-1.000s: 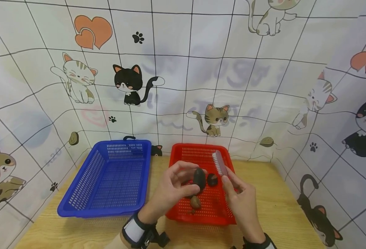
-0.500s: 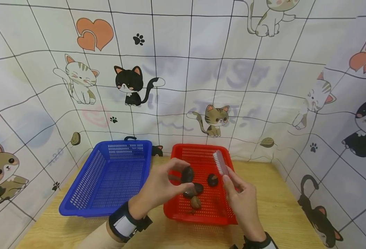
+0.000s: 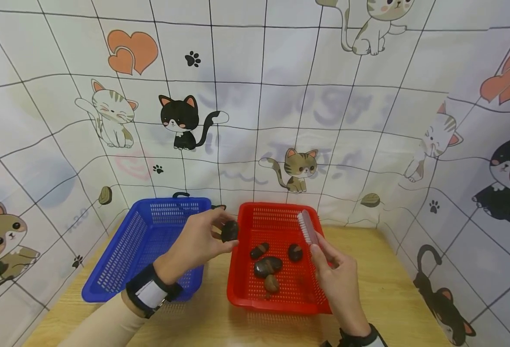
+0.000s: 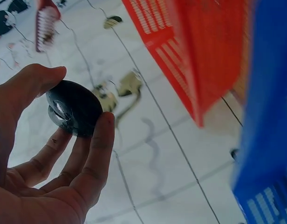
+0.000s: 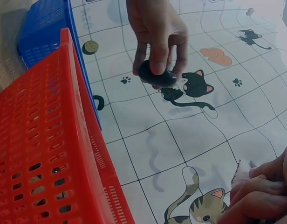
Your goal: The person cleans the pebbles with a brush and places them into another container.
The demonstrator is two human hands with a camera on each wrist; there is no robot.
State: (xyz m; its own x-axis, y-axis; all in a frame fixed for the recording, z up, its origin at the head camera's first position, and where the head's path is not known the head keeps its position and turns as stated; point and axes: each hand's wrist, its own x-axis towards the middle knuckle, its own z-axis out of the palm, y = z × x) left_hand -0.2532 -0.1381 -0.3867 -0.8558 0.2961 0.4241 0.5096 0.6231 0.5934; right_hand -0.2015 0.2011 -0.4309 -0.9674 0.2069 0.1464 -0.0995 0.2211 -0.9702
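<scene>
My left hand (image 3: 196, 238) pinches a dark, smooth stone (image 3: 229, 232) between thumb and fingers, above the gap between the two baskets. In the left wrist view the stone (image 4: 74, 107) looks glossy black, with thumb on one side and fingers on the other. My right hand (image 3: 338, 284) grips a pinkish scrubbing brush (image 3: 308, 226) with white bristles, held up over the right side of the red basket (image 3: 233, 289). Inside that basket lie several brown and dark stones, among them a large dark one (image 3: 267, 266), a brownish one (image 3: 272, 284) and one at the right (image 3: 295, 252).
A blue basket (image 3: 91, 289) stands to the left of the red one on a wooden table (image 3: 376, 289). Behind and at both sides hangs a white sheet (image 3: 237, 96) printed with cats and grid lines.
My left hand has moved left with the stone, from over the red basket toward the blue one. More stones in the red basket have come into view. The right hand with the brush stays nearly still.
</scene>
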